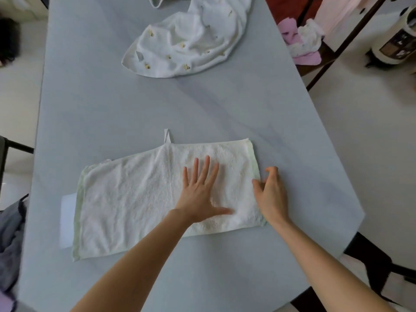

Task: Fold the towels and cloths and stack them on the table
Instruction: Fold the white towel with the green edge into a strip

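A white towel with pale green end strips lies flat on the grey-blue table, with a small hanging loop at its far edge. My left hand presses flat on the towel's right half, fingers spread and straight. My right hand is at the towel's right end, fingers curled at the green edge; whether it pinches the cloth is unclear. A crumpled white cloth with small yellow prints lies at the far side of the table.
A white sheet pokes out from under the towel's left end. Another pale cloth peeks in at the far edge. A chair with pink and white fabrics stands at the right, and dark grey fabric hangs at the left edge.
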